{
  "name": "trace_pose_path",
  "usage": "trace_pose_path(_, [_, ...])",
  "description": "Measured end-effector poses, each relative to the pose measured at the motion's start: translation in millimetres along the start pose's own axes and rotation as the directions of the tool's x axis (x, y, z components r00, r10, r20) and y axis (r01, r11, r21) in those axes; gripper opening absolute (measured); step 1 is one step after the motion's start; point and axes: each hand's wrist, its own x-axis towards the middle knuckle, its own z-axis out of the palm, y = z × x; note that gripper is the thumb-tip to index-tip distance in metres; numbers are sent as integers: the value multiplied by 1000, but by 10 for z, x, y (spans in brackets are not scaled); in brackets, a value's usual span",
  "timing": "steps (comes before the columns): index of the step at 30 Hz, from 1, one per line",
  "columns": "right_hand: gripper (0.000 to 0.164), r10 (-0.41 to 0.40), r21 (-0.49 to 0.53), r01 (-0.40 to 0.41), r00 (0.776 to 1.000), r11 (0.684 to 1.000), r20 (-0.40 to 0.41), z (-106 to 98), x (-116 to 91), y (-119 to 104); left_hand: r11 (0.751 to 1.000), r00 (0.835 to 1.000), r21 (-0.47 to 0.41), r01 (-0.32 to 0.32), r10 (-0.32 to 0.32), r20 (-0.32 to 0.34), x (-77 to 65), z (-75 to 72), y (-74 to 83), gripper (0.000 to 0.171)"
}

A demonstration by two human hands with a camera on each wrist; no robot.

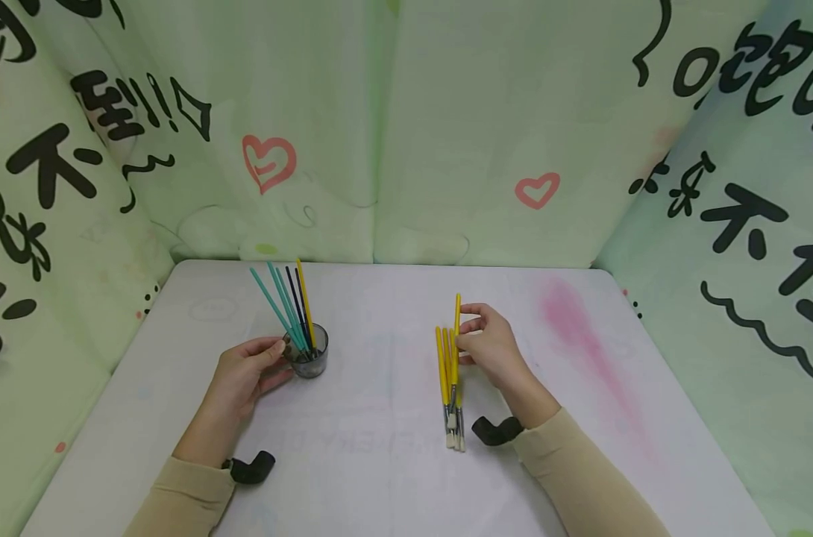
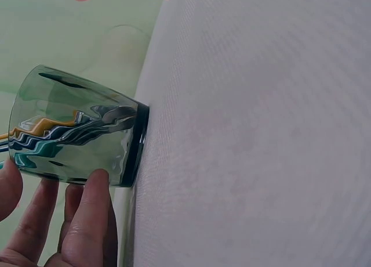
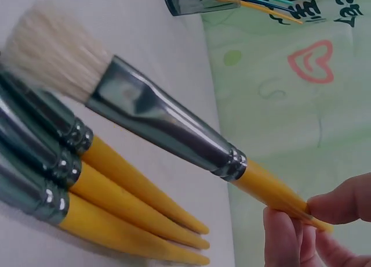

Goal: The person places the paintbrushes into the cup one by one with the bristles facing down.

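My left hand (image 1: 245, 373) holds the side of a greenish clear glass (image 1: 318, 359) that stands on the table at the left. In the left wrist view, thumb and fingers are at the wall of the glass (image 2: 75, 96). Teal-handled sticks (image 1: 269, 297), dark ones and a yellow one lean in it, their lower ends seen through the glass. My right hand (image 1: 497, 347) pinches a yellow-handled paintbrush (image 1: 455, 365) near its handle end, pale flat bristles toward me. Under and beside it several similar yellow paintbrushes (image 3: 127, 220) lie side by side on the table.
The white tabletop (image 1: 373, 462) carries a long pink smear (image 1: 584, 335) at the right. Pale green curtains (image 1: 447, 112) with black writing and red hearts hang behind and on both sides. Black bands (image 1: 252, 468) sit at both wrists.
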Motion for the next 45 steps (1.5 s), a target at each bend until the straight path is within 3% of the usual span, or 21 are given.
trace_pose_path(11, [59,-83,109,85,996,990,-30,151,-27,-104,1000,1000,-2,3,-3,1,7,-5,4,15])
trace_pose_path(18, [59,-158,202,160,987,966,-24,297,-65,-177,1000,1000,3,4,-4,-1,7,2,7,17])
trace_pose_path(24, [57,-175,260,177,984,949,-28,438,-101,-275,1000,1000,5,6,-6,4,7,1,7,16])
trace_pose_path(45, [56,-304,459,291,951,840,-46,958,-201,-650,1000,1000,8,5,-5,-6,1,2,3,20])
